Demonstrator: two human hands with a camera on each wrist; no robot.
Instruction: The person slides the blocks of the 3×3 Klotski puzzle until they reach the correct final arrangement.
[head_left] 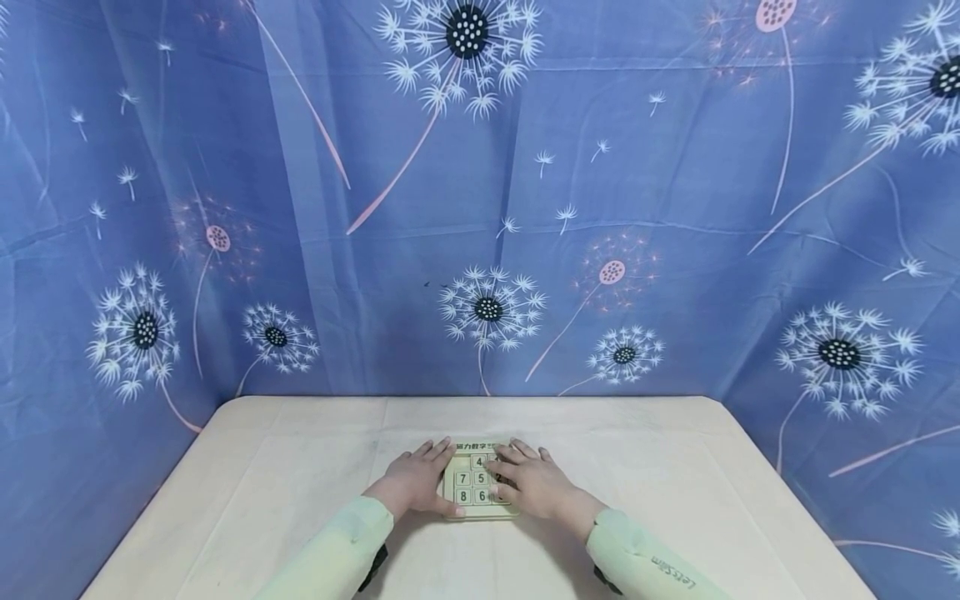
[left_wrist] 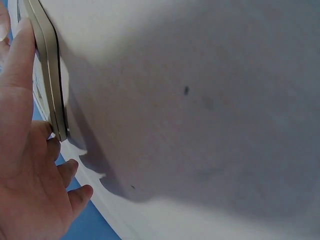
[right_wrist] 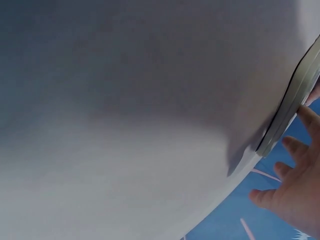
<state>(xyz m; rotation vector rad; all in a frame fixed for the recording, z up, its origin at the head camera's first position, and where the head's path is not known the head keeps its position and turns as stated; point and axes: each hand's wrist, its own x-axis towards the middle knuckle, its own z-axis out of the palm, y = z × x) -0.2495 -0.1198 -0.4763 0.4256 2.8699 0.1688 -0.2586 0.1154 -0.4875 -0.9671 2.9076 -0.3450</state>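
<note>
A pale green number slide puzzle (head_left: 480,516) lies on the table, with dark lettering along its far edge. Number tiles fill its frame; 4, 7, 5, 8 and 6 are readable. My left hand (head_left: 415,481) holds the puzzle's left side, thumb at the near corner and fingertips at the far one. In the left wrist view, the thumb (left_wrist: 20,60) lies on the puzzle's edge. Over the right side spreads my right hand (head_left: 538,483), fingertips on the tiles and far right corner, hiding part of the right column. Its fingers (right_wrist: 295,147) look extended and spread.
A cream-coloured cover spreads over the table (head_left: 300,467), which has rounded far corners. Blue cloth (head_left: 390,317) printed with dandelions hangs behind the table and along both sides. Pale green sleeves (head_left: 330,550) cover both forearms.
</note>
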